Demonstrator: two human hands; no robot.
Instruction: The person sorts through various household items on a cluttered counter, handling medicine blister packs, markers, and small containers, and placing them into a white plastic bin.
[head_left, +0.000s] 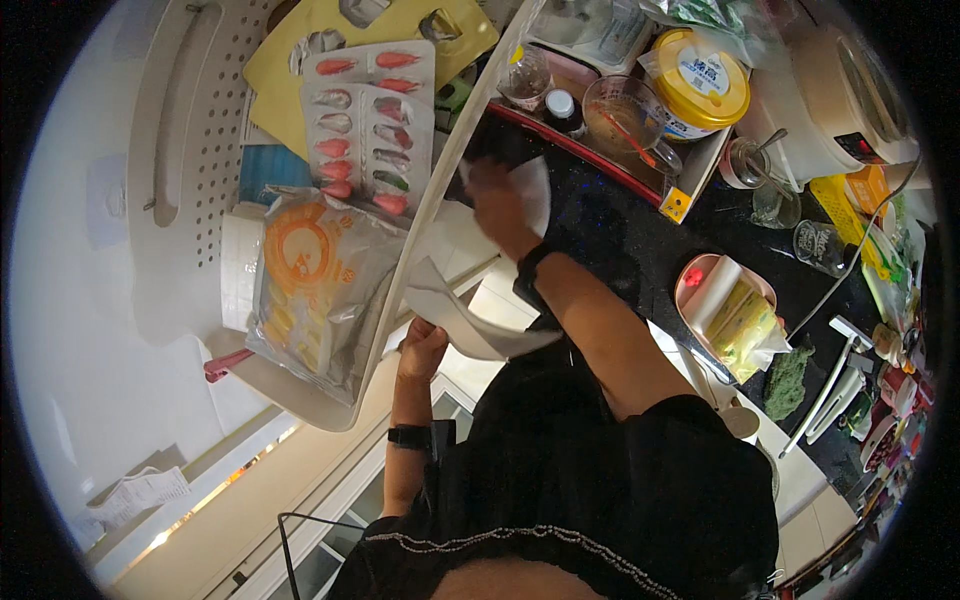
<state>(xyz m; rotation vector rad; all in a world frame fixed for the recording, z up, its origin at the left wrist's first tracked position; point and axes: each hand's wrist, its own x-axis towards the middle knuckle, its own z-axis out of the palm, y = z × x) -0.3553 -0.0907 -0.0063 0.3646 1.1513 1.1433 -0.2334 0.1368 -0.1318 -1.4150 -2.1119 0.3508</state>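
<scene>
My left hand (424, 346) grips the edge of a thin, white, curved sheet-like piece (471, 321), whose material I cannot tell. The piece bows out to the right, in front of my black shirt. Blurred by motion, my right hand (496, 202) reaches over the black countertop (600, 217), beside a second white rounded piece (534, 191). Whether its fingers hold that piece is unclear. Left of both hands, a white perforated plastic basket (161, 292) holds blister packs (367, 142) with pink pods and a printed clear bag (322, 285) with yellow pieces inside.
A red-edged tray (600, 161) at the back carries a measuring cup (622, 112), a yellow-lidded tub (697, 82) and a small dark bottle (564, 112). Glass jars (744, 161), a pink dish (690, 281) with wrapped food and a green scouring pad (789, 382) lie to the right.
</scene>
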